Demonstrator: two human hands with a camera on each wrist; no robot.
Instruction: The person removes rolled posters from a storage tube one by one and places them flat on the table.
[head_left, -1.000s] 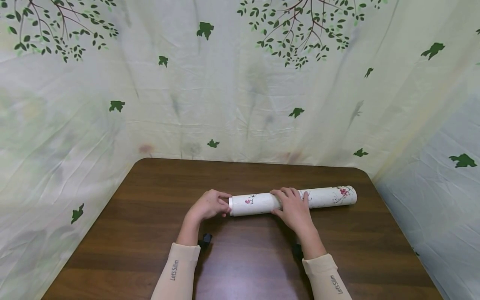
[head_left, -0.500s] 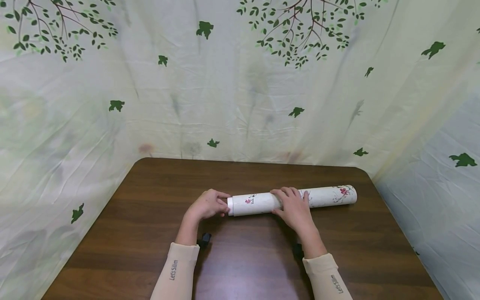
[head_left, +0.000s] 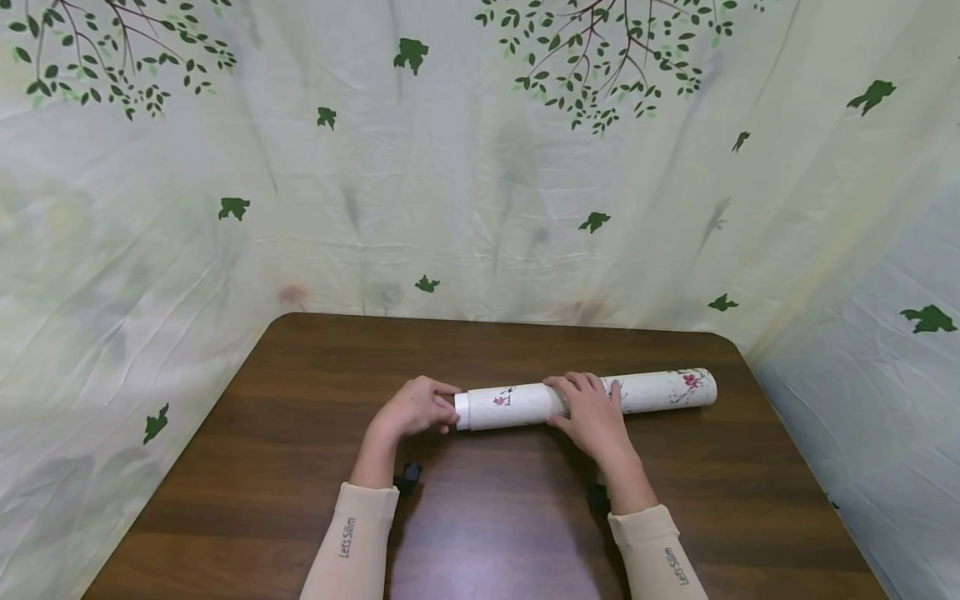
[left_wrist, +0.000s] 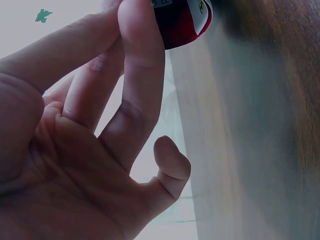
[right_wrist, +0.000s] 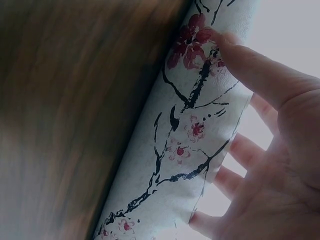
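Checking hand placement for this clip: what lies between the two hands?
In the head view, a stretch of the white flowered roll lies between the left hand and right hand.

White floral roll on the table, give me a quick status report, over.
Left hand fingering the left end of the white floral roll, right hand gripping its middle. Roll lying on the brown table. No obstruction seen beside it.
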